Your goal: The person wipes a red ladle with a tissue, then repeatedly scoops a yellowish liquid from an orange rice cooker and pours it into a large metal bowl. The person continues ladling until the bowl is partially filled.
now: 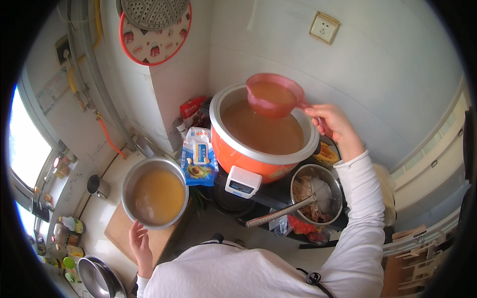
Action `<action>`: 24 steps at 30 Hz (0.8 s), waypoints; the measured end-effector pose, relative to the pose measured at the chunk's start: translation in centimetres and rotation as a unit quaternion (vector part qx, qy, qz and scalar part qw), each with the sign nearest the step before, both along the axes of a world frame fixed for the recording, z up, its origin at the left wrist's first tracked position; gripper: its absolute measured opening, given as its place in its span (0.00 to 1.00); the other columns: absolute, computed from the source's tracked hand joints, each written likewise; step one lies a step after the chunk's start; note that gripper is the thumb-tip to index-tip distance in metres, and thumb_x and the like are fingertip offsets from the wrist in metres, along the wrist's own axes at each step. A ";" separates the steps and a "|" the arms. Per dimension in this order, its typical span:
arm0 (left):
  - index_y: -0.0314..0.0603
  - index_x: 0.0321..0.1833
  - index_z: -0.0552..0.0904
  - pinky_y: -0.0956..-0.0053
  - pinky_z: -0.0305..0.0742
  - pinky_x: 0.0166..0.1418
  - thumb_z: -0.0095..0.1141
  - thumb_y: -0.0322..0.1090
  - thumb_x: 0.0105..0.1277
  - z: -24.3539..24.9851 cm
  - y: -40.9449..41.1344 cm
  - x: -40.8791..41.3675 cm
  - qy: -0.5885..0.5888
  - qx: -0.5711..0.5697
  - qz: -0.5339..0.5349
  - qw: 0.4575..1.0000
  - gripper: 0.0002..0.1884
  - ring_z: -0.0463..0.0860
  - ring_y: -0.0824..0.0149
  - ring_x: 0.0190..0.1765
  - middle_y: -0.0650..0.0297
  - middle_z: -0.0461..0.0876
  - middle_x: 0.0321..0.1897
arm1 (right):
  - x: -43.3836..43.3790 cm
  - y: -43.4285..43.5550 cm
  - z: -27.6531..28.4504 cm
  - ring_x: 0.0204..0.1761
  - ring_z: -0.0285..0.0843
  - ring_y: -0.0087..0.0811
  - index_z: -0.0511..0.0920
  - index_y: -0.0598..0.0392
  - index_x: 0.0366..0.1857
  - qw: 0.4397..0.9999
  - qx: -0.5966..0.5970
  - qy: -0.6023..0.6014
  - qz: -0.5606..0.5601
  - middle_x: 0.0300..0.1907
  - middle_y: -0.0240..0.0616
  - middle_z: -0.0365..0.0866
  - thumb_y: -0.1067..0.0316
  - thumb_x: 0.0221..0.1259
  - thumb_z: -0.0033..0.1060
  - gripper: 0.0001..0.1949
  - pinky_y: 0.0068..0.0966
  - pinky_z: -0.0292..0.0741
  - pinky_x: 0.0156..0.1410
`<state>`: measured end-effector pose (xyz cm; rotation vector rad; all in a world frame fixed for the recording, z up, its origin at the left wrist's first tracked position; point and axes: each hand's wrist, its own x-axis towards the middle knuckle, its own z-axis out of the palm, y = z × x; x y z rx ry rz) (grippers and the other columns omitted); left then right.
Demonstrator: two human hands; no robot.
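Note:
My right hand (329,121) grips the handle of a red plastic ladle (274,106), which holds brownish liquid. The ladle is above an orange electric cooker (257,164) with a pale rim, and similar liquid fills much of the cooker. At the lower left, my left hand (141,242) is beside the near edge of a metal basin (128,203) of yellowish liquid; its fingers are apart and it holds nothing. The basin stands partly on a wooden board (126,234).
Right of the cooker's control box is a metal pot (337,178) with food scraps and a long-handled strainer (283,212). A blue wipes packet (199,160) stands between basin and cooker. A metal cup (98,186), bottles (72,224) and nested bowls (95,277) are at left.

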<state>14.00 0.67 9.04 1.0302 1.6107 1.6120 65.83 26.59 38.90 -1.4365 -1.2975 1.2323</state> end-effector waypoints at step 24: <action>0.42 0.68 0.73 0.78 0.73 0.52 0.47 0.15 0.61 -0.2 0.0 -3.0 0.018 -0.004 -0.008 1.000 0.29 0.78 0.71 0.48 0.62 0.76 0.52 | -1.7 -3.5 -1.1 0.13 0.64 0.15 0.82 0.59 0.39 0.997 0.003 -0.060 -0.054 0.18 0.26 0.74 0.63 0.63 0.64 0.11 0.14 0.60 0.16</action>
